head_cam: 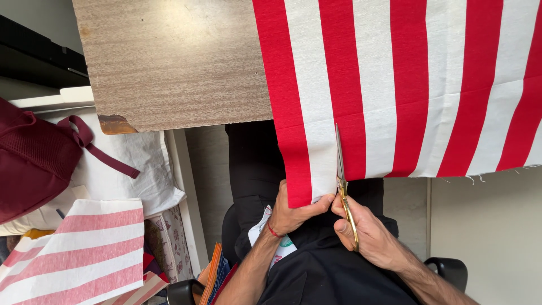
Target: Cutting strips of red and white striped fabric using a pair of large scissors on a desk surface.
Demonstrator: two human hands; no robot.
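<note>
A red and white striped cloth [406,85] lies over the wooden table [169,62] and hangs off its near edge. My left hand [291,213] pinches the cloth's hanging lower edge at a red stripe. My right hand [367,231] holds gold-handled scissors [341,181]. Their blades point up into the cloth along the border of a white stripe and a red one. I sit in a dark chair, wearing black clothes.
A maroon bag [34,158] rests on white sacks at the left. A folded piece of paler red and white striped cloth [84,248] lies at the lower left. An orange and blue bundle [213,277] stands by the chair arm [451,270].
</note>
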